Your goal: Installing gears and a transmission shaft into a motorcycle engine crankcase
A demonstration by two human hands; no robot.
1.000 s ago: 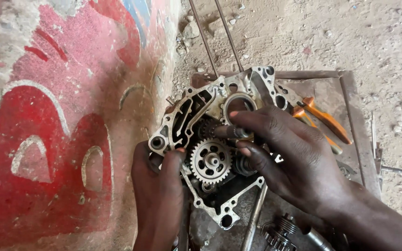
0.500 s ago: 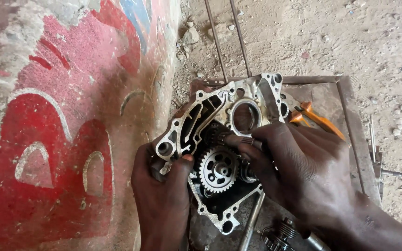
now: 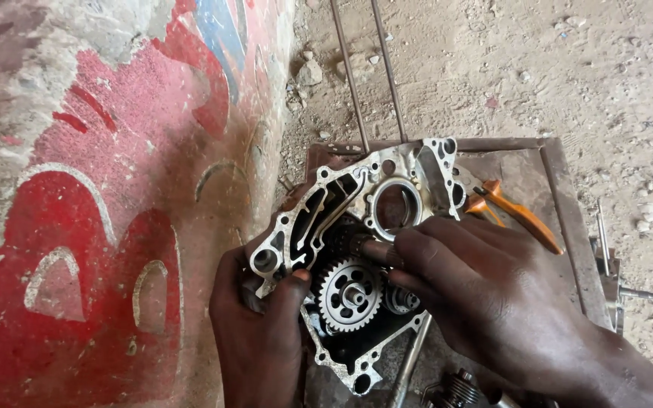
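Head view: left hand (image 3: 262,332) is gripping the casing (image 3: 357,227) at its lower-left edge, thumb clamped over the rim. Casing is lying tilted on the metal tray (image 3: 561,196), long axis running from tray's near-left toward its far-right corner. Right hand (image 3: 485,295) is reaching in from the right, fingertips (image 3: 376,249) pressing together on a small shaft just above the gear (image 3: 349,295); exact pinch hidden. Right hand is nearer the gear. Orange pliers (image 3: 519,211) are lying beyond it, by the tray's right edge. Painted wall (image 3: 115,189) is standing left.
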